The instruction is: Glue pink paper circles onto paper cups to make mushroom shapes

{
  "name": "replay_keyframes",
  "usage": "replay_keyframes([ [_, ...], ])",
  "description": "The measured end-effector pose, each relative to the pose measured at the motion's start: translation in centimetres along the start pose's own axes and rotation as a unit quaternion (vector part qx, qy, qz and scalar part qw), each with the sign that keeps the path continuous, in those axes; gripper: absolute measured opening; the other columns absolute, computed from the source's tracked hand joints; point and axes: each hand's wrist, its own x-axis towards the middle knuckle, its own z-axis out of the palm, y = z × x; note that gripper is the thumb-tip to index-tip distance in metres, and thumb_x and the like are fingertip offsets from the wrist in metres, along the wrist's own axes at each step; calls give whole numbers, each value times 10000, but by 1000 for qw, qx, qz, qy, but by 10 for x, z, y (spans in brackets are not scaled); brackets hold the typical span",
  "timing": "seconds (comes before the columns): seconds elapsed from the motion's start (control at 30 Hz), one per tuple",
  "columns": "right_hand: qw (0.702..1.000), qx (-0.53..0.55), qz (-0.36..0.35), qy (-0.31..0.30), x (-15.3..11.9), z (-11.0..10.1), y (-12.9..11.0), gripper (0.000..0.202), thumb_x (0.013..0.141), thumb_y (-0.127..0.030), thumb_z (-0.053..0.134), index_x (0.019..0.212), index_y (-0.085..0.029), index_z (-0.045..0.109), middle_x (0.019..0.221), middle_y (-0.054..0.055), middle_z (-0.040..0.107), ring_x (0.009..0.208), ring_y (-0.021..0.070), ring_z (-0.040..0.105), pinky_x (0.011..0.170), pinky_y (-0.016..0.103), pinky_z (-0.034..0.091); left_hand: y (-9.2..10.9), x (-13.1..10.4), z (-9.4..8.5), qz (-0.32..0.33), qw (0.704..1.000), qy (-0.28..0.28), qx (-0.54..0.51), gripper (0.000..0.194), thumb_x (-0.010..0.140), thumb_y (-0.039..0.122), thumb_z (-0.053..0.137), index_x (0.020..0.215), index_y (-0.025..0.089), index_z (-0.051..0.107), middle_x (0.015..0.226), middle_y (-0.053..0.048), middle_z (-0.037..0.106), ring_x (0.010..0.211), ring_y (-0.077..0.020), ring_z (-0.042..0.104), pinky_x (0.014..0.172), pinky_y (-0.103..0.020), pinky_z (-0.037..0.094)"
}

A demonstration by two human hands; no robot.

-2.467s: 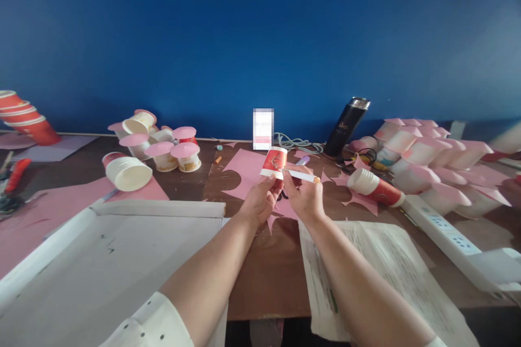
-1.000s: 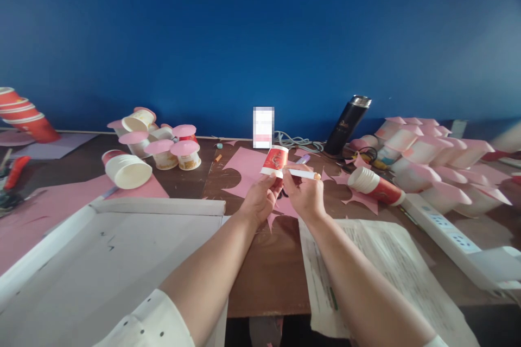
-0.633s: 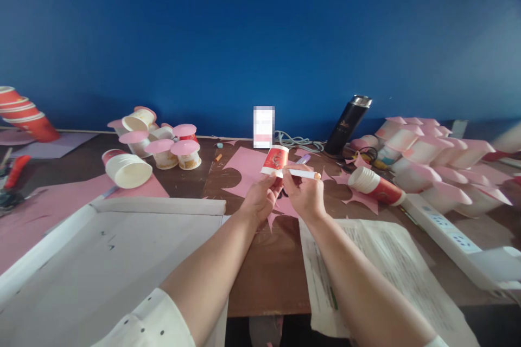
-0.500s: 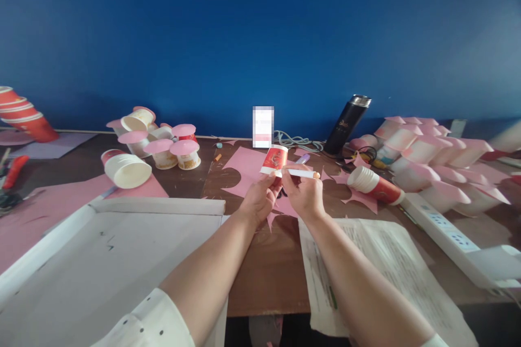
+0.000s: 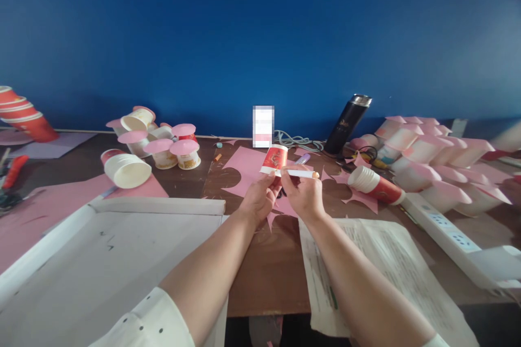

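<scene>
A red and white paper cup (image 5: 274,158) is tilted over the middle of the table. My left hand (image 5: 260,198) is closed around its lower edge from the near side. In my right hand (image 5: 306,194) is a white pen (image 5: 300,173) with an orange end pointing right. Its other end lies against the cup's bottom edge, where my fingertips hide the contact. Beneath both hands lies cut pink paper (image 5: 240,168) with round notches. A purple capped item (image 5: 303,159) rests just behind the pen.
To the left stand cups with pink discs (image 5: 185,147) and a lying cup stack (image 5: 129,169). A white tray (image 5: 158,205) is at front left. On the right are a cup stack (image 5: 376,185), a power strip (image 5: 435,227), a black flask (image 5: 348,124) and pink-topped cups (image 5: 443,146).
Almost nothing differs. The cup and white pen stay in the same place, with only a slight shift of my right fingers at the cup's edge.
</scene>
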Motion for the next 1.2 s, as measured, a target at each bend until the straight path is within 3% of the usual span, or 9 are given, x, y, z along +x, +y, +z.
replay_keyframes([
  [0.83,1000,18,10,-18,-1,2,-3,196,839,-351,554,777,-202,666,762,27,694,675,160,651,662,251,502,1,1,-1,-1,1000,21,-13,124,808,35,531,781,107,628,801,-54,650,787,-97,613,858,-206,462],
  [1.2,996,53,28,68,2,-4,-4,156,848,-300,556,878,-186,659,811,44,691,649,145,636,612,254,527,6,-3,1,-31,997,62,-21,64,807,161,597,860,126,604,771,-50,595,709,-108,585,746,-225,507],
])
